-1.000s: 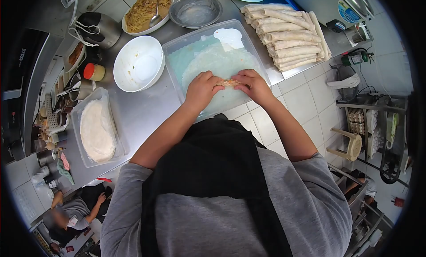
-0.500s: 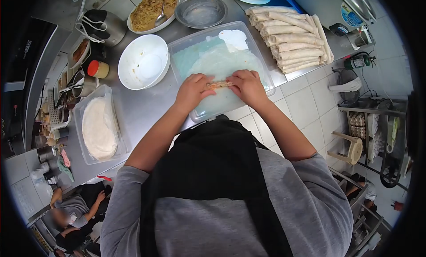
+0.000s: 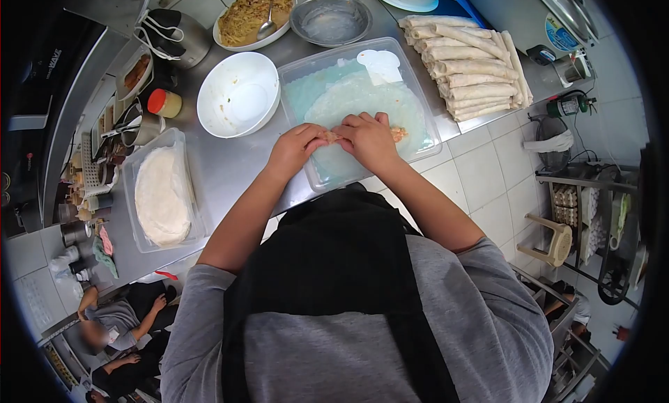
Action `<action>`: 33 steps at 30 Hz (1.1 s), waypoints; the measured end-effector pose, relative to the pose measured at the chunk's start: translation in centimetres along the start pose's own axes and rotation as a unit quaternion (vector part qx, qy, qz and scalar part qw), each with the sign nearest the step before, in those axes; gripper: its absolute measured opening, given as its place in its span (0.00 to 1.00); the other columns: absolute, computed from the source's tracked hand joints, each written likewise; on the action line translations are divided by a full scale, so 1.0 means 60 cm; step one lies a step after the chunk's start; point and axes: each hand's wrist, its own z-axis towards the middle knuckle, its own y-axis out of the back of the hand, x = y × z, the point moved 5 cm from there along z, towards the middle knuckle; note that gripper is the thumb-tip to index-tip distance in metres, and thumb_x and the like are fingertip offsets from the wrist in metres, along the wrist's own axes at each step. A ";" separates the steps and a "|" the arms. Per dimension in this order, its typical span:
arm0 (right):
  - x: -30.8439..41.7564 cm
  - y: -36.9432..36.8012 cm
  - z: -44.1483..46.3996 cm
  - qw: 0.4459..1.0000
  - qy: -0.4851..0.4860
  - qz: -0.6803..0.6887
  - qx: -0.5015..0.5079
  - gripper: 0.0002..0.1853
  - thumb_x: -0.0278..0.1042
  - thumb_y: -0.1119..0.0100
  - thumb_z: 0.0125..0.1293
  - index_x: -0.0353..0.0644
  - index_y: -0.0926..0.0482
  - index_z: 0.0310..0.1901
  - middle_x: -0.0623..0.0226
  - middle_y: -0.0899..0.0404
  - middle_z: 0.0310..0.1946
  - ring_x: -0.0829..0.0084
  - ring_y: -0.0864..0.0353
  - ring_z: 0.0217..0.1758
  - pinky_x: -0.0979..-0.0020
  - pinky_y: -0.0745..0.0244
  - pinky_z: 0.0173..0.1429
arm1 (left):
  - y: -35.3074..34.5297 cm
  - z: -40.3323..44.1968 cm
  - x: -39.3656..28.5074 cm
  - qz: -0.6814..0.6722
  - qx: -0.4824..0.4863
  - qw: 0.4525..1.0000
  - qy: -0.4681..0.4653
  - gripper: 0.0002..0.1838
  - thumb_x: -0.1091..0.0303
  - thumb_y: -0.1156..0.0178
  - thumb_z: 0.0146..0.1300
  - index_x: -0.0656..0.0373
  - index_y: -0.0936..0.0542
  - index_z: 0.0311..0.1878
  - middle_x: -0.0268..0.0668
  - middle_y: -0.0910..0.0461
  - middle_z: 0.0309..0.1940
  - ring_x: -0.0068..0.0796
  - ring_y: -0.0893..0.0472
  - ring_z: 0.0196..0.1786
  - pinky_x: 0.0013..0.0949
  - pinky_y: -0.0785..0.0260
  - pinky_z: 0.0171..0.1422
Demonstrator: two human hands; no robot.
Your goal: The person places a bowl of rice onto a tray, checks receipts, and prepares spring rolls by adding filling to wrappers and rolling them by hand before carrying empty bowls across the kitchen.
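A round pale wrapper [image 3: 341, 100] lies on a translucent plastic lid [image 3: 428, 130] in front of me. Orange-brown filling [image 3: 398, 133] shows near its lower right edge. My left hand [image 3: 301, 144] pinches the left end of the filling, and my right hand [image 3: 367, 140] has its fingers closed on the same filling just beside it. The fingertips of both hands nearly meet. A white paddle-shaped piece [image 3: 380, 66] rests at the lid's top.
Stacked rolls [image 3: 474, 72] lie at the back right. Behind the lid stand a metal bowl [image 3: 331, 20] and a dish of filling [image 3: 252, 16]. A white bowl [image 3: 239, 94] and a tub of wrappers [image 3: 164, 194] are on the left. Other people [image 3: 122, 326] sit at lower left.
My right hand has moved left along the filling toward my left hand, uncovering filling at the right. The view has shifted slightly, so the table things appear farther right.
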 end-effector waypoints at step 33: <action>-0.145 0.071 -0.094 1.000 0.000 0.024 -0.016 0.18 0.41 0.30 0.57 0.51 0.15 0.50 0.73 0.20 0.43 0.69 0.23 0.50 0.64 0.38 0.57 | 0.007 -0.004 -0.009 0.031 -0.044 0.999 -0.002 0.16 0.63 0.30 0.55 0.54 0.15 0.47 0.38 0.17 0.35 0.40 0.20 0.40 0.37 0.26 0.45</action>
